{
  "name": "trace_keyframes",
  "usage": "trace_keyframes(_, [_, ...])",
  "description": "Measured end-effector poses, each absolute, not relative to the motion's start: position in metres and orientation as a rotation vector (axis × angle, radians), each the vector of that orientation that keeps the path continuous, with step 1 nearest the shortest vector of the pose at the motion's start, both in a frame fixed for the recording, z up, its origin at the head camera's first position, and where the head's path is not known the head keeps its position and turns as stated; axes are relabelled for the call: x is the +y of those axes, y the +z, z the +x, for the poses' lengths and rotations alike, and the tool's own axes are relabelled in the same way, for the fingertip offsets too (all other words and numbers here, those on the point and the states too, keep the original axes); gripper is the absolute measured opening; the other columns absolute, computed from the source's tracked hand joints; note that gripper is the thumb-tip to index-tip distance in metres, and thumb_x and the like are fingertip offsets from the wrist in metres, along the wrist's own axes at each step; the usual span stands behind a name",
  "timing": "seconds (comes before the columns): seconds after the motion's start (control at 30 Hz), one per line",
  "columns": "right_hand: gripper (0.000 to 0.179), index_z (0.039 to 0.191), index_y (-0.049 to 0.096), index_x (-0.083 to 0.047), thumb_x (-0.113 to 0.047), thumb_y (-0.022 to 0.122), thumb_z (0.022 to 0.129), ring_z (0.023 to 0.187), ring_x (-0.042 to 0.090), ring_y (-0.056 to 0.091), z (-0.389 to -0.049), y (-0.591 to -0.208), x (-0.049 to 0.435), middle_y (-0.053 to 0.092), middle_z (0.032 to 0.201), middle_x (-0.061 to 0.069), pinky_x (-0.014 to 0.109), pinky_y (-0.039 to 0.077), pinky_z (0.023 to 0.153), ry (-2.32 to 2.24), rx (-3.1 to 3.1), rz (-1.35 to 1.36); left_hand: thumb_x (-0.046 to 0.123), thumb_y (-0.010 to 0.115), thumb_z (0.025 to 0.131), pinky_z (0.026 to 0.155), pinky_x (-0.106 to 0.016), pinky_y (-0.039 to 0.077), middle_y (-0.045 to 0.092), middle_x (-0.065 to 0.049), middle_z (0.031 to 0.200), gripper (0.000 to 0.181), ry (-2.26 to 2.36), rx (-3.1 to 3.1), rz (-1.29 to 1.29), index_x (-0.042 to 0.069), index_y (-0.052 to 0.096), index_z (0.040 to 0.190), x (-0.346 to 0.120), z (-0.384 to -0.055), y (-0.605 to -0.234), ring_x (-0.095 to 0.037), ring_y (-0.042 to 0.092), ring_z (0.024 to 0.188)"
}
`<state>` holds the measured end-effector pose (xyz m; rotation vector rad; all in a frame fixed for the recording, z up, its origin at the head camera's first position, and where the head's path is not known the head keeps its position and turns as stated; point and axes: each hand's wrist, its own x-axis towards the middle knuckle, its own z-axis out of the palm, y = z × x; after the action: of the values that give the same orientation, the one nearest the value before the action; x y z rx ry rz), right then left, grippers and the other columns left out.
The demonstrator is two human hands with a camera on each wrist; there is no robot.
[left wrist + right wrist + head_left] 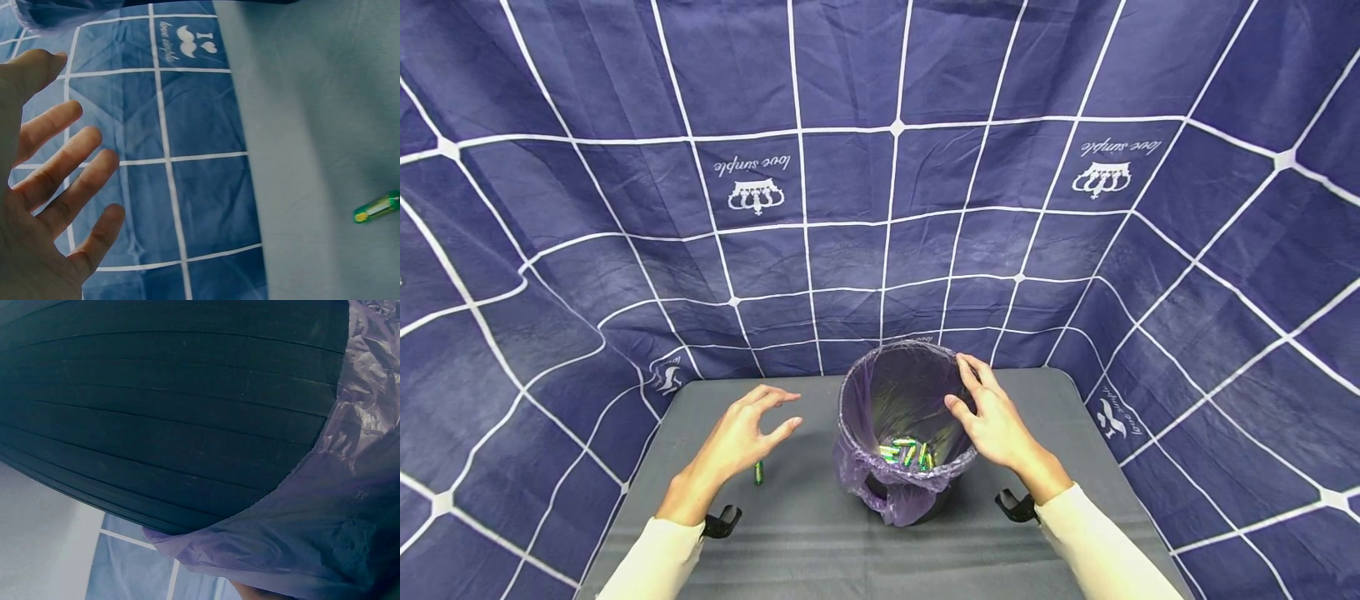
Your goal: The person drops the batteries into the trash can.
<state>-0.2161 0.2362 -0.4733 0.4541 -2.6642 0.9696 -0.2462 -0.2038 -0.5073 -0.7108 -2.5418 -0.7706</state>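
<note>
A round dark trash bin [880, 487], lined with a purple plastic bag [898, 506], stands on the grey table. Several small green-and-gold cylinders that look like batteries [910, 451] lie at its bottom. My right hand [1000, 427] is at the bin's right rim, fingers fairly straight and thumb over the mouth; the right wrist view shows mostly the bin's ribbed side [175, 412], with the bag hiding nearly all of the hand. Left of the bin, my left hand [737, 433] hovers with fingers spread, holding nothing. One more green battery [377, 207] lies on the table near it.
The grey table [775, 550] is bordered at the back and sides by a blue cloth [850, 183] with white grid lines. Black camera mounts [722, 522] sit at both wrists.
</note>
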Motion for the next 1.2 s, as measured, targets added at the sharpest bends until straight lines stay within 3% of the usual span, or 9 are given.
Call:
trace_keyframes(0.3, [0.075,0.176,0.041,0.007,-0.028,0.068,0.115,0.168,0.05,0.05,-0.217,-0.473,0.236,0.041,0.184,0.023,0.07,0.043,0.135,0.971,-2.66,0.456,0.02,0.096,0.097,0.099,-0.061,0.066,0.085,-0.006,0.124,0.036,-0.78,-2.552,-0.665,0.013,0.087,0.131,-0.21,-0.237,-0.532,-0.035,0.084,0.117])
trace_keyframes(0.6, [0.075,0.175,0.04,0.009,-0.027,0.068,0.115,0.168,0.05,0.049,-0.216,-0.473,0.235,0.041,0.184,0.023,0.071,0.042,0.135,0.982,-2.665,0.451,0.024,0.096,0.099,0.099,-0.057,0.067,0.084,-0.002,0.125,0.035,-0.797,-2.645,-0.576,0.018,0.086,0.132,-0.22,-0.229,-0.559,-0.028,0.083,0.115])
trace_keyframes(0.9, [0.074,0.175,0.041,0.009,-0.027,0.067,0.116,0.167,0.05,0.05,-0.215,-0.473,0.235,0.041,0.184,0.024,0.071,0.043,0.134,0.988,-2.654,0.455,0.021,0.097,0.096,0.079,-0.034,0.06,0.084,-0.003,0.122,0.036,-0.802,-2.625,-0.573,0.017,0.087,0.13,-0.231,-0.223,-0.582,-0.028,0.082,0.103])
trace_keyframes(1.2, [0.074,0.174,0.042,0.009,-0.027,0.068,0.115,0.167,0.05,0.051,-0.216,-0.474,0.236,0.043,0.183,0.024,0.071,0.044,0.134,0.979,-2.645,0.46,0.019,0.099,0.094,0.089,-0.049,0.067,0.084,-0.006,0.121,0.039,-0.793,-2.634,-0.542,0.014,0.087,0.13,-0.239,-0.223,-0.601,-0.031,0.084,0.103])
